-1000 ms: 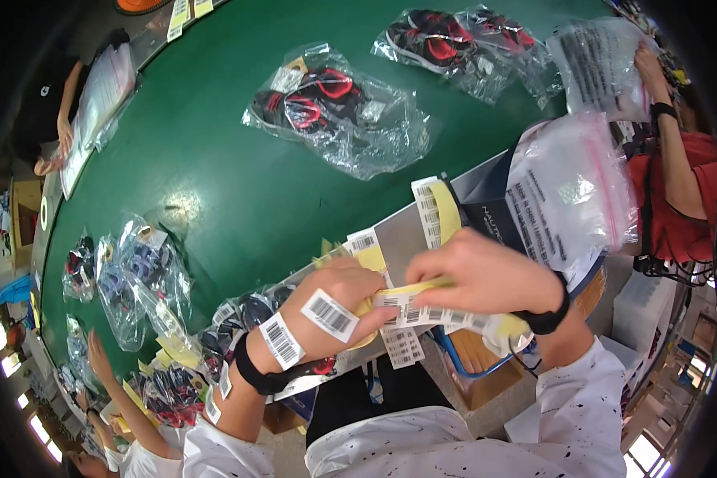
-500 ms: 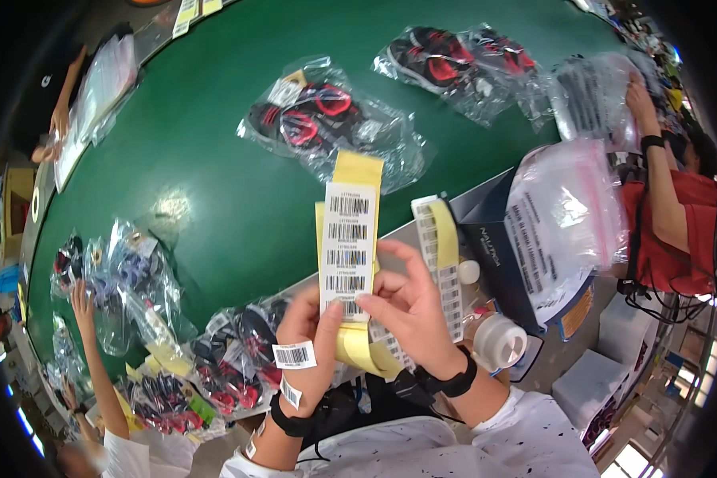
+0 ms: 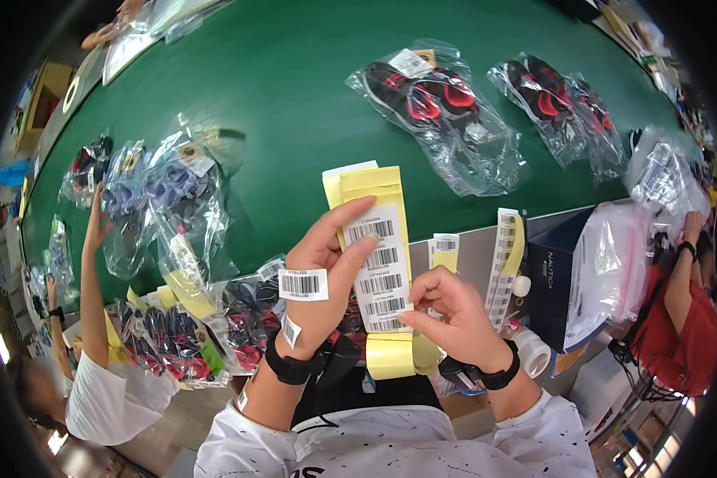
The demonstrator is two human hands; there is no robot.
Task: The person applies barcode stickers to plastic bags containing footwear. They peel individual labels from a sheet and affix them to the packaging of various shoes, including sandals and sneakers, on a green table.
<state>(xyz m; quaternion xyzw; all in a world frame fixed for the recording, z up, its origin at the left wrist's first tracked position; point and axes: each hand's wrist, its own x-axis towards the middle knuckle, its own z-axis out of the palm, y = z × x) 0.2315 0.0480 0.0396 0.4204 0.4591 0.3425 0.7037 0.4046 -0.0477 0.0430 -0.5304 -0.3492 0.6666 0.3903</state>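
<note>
A strip of white barcode labels on yellow backing is upright in front of my body. My left hand grips its left edge and upper part, the thumb lying across the labels. At the strip's lower right corner, my right hand pinches the lowest label's edge between thumb and finger. Below, the yellow backing curls into a loop. One barcode label sticks to the back of my left hand, another near its wrist. Both wrists wear black bands.
Bagged black-and-red shoes lie on the green table, with more bagged pairs on the left. More label strips and a dark box with plastic bags are on the right. Co-workers reach in from left and right.
My view has turned, so table items appear farther right. My left hand has moved up the strip from its lower end; my right hand has shifted to the lower right corner.
</note>
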